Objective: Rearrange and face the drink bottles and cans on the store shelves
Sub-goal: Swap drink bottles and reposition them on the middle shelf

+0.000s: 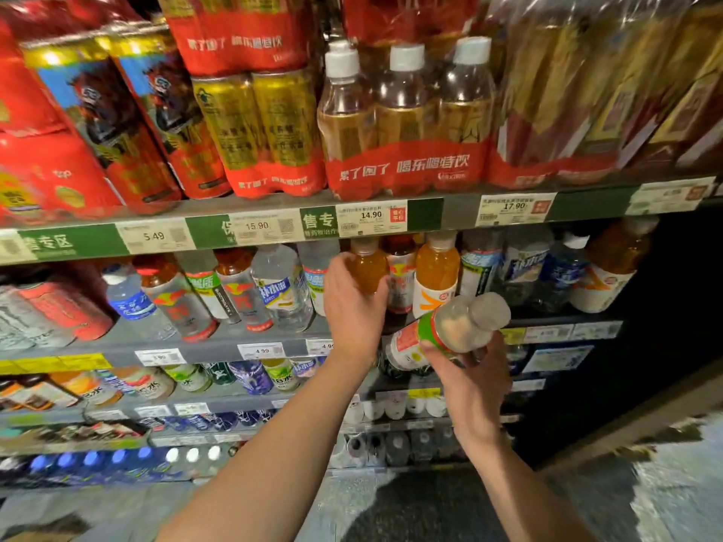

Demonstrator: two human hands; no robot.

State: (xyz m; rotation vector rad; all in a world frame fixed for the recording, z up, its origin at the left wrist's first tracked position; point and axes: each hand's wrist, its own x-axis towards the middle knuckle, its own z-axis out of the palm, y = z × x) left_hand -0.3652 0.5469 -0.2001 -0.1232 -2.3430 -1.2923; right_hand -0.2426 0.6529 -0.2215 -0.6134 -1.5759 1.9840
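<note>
The left hand point(354, 303), forearm raised toward the second shelf point(234, 346), curls its fingers point(339, 264) around an orange drink bottle point(367, 264) standing upright at the shelf front, just beside a second orange bottle point(436, 271). The right hand point(469, 381), lower and nearer the viewer, clamps its fingers round a pale bottle point(450, 330) tilted base-outward, clear of the shelf.
</note>
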